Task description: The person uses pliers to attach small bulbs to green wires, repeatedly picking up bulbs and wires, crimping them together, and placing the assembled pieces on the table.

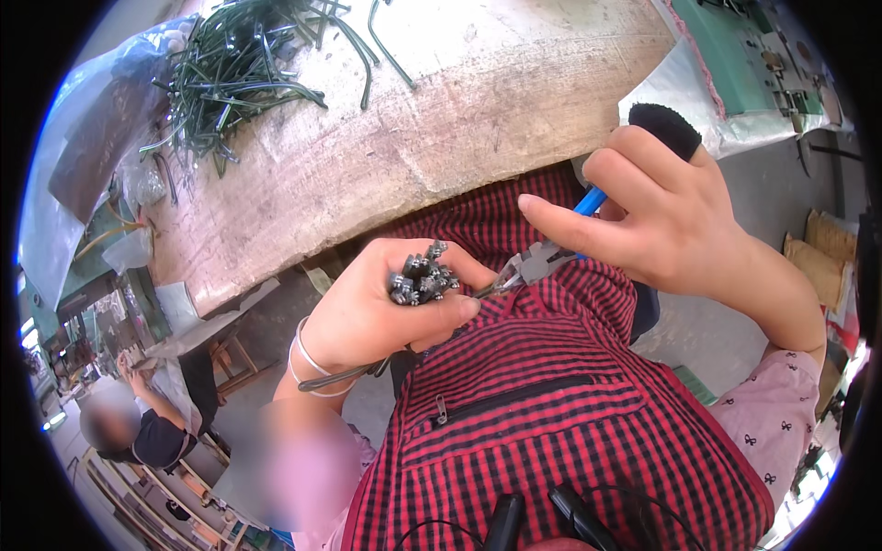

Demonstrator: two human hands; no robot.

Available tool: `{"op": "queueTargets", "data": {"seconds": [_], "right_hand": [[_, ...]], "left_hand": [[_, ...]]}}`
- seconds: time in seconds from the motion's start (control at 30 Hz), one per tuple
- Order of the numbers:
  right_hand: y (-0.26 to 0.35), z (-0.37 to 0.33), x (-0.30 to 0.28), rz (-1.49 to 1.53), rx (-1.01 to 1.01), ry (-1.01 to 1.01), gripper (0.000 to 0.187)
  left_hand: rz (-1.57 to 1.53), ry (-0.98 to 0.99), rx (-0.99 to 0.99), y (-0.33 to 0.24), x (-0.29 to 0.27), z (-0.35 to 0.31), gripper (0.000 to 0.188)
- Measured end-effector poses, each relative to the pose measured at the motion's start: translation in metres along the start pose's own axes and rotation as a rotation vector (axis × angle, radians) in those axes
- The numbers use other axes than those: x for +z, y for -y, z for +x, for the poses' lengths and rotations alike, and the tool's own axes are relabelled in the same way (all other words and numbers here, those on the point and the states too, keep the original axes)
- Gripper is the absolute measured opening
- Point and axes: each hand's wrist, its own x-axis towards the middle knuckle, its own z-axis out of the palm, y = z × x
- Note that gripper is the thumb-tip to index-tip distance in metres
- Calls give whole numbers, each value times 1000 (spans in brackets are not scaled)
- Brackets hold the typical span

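My left hand (pixel 358 298) is closed round a bundle of dark cords (pixel 424 275), their metal-tipped ends bunched and facing up between thumb and forefinger. Lower parts of the cords trail out by the wrist, which wears a pale band. In my right hand (pixel 657 211) is a pair of pliers (pixel 535 264) with blue handles. Its jaws meet the left thumb and forefinger, at a small piece too fine to make out. A black cover (pixel 666 129) sits on a right-hand finger. Both hands are above my lap, in front of a red and black checked apron (pixel 524 422).
A worn wooden table (pixel 478 101) spans the far side, with a heap of dark green cords (pixel 239 73) at its left. Clear plastic bags (pixel 110 138) hang beside them. Green equipment (pixel 735 55) stands far right. Another person (pixel 152 432) sits at lower left.
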Motion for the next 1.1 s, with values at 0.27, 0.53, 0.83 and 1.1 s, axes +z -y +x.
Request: {"op": "queueTargets", "data": {"seconds": [0.27, 0.53, 0.83, 1.1], "right_hand": [[13, -18, 29, 405, 234, -74, 42], [11, -13, 25, 478, 324, 7, 49], [45, -38, 44, 1000, 808, 18, 46], [66, -47, 46, 1816, 1253, -49, 54]], "left_hand": [[-182, 128, 152, 13, -7, 3, 24], [-295, 110, 146, 19, -2, 5, 25], [1525, -754, 1195, -49, -79, 70, 26], [1812, -485, 1452, -84, -65, 114, 19]]}}
